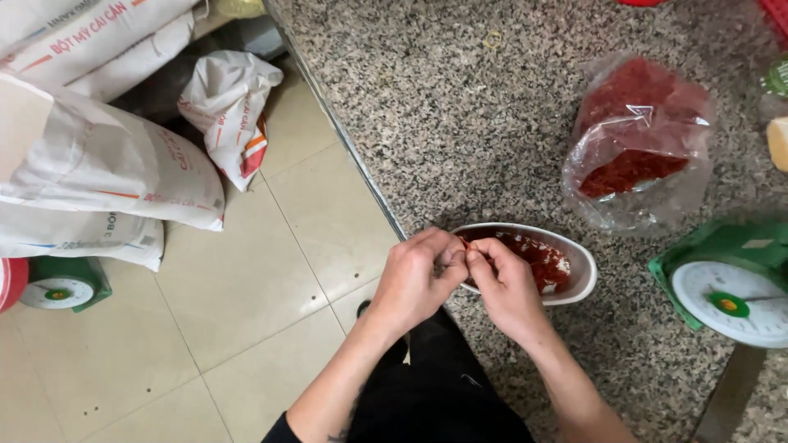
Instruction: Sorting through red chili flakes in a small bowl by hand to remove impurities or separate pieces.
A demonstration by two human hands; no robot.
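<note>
Fingertips [460, 256] pinched on red chilli [466, 244]

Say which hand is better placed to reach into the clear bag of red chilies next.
Probably the right hand: it is on the side of the clear bag of red chilies. The left hand would have to cross the white bowl.

Both bare forearms enter from bottom edge, angled up and inward, converging mid-frame. Left hand [414, 279] knuckles up, fingers curled in, thumb and fingertips pinched together at its right side. Right hand [507, 283] back facing camera, fingers bent, thumb and index pinched toward the left one. Fingertips of both hands meet, touching or nearly so. Wrists roughly straight, slightly flexed. Dark sleeve edge at left elbow, torso in dark clothing between arms.
</note>
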